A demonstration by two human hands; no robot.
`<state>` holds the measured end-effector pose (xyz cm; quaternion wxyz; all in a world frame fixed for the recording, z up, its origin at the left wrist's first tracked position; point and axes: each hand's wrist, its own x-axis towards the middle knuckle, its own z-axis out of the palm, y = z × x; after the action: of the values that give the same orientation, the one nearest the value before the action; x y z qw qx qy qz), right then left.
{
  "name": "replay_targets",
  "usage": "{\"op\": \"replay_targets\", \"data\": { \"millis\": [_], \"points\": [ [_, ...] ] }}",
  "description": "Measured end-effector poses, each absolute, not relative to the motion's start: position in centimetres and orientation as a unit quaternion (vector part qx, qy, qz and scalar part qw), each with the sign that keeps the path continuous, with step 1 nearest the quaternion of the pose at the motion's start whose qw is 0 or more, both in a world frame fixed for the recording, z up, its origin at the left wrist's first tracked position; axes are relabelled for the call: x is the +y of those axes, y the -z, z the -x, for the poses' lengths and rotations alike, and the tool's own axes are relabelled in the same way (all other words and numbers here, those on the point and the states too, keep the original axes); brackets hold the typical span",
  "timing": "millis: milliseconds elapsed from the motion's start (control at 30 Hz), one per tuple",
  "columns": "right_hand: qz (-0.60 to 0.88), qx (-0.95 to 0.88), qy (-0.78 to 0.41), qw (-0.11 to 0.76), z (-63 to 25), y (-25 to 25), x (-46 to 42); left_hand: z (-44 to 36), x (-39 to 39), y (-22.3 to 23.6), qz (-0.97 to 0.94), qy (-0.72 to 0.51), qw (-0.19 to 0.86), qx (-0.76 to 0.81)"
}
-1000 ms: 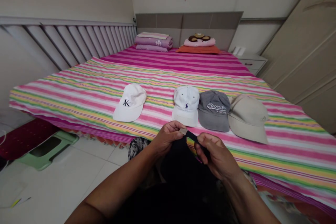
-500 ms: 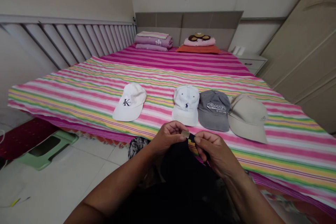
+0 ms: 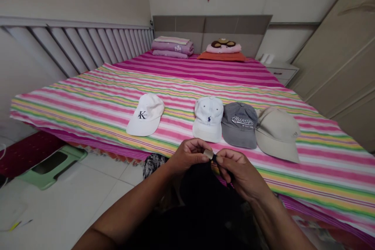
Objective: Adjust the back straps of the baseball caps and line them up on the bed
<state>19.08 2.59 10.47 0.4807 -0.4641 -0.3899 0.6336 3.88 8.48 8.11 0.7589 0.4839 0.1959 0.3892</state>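
Observation:
Just in front of my body is a black cap (image 3: 197, 187) with a metal strap buckle (image 3: 208, 154). My left hand (image 3: 187, 158) pinches the cap's strap at the buckle. On the other side, my right hand (image 3: 240, 170) has its fingers closed on the dark strap beside the buckle. Beyond my hands, a white cap with a K logo (image 3: 148, 115) lies to the left on the bed. A pale cap with a small rider logo (image 3: 208, 117), a grey cap with lettering (image 3: 239, 125) and a beige cap (image 3: 277, 133) sit side by side to the right.
The bed has a striped cover (image 3: 96, 101). Folded purple bedding (image 3: 172, 48) and an orange pillow (image 3: 222, 57) with a plush item rest by the headboard (image 3: 187, 27). A green stool (image 3: 49, 168) stands on the floor at left; a white nightstand (image 3: 283, 72) is at right.
The buckle has tilted slightly between my fingers, and less of the strap shows between my hands. The view has shifted a little; the other caps lie as before.

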Motion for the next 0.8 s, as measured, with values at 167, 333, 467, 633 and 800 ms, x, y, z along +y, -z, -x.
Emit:
{"op": "replay_targets", "data": {
  "millis": [167, 333, 467, 633, 800],
  "points": [
    [0.471, -0.391, -0.629, 0.480, -18.94, -10.31, 2.55, -3.97, 8.47, -8.04, -0.498, -0.385, 0.754, 0.189],
    [0.471, -0.377, -0.625, 0.495, -18.92, -10.25, 2.50, -4.06, 8.44, -7.84, -0.502, -0.388, 0.750, 0.187],
    [0.456, -0.362, -0.639, 0.502, -18.85, -10.31, 2.52, -4.11, 8.43, -7.78, -0.514, -0.389, 0.740, 0.191],
    [0.457, -0.364, -0.645, 0.493, -18.78, -10.37, 2.52, -4.01, 8.43, -7.95, -0.531, -0.389, 0.729, 0.190],
    [0.468, -0.379, -0.641, 0.476, -18.87, -10.44, 2.56, -3.87, 8.47, -7.84, -0.559, -0.387, 0.706, 0.197]
  ]
}}
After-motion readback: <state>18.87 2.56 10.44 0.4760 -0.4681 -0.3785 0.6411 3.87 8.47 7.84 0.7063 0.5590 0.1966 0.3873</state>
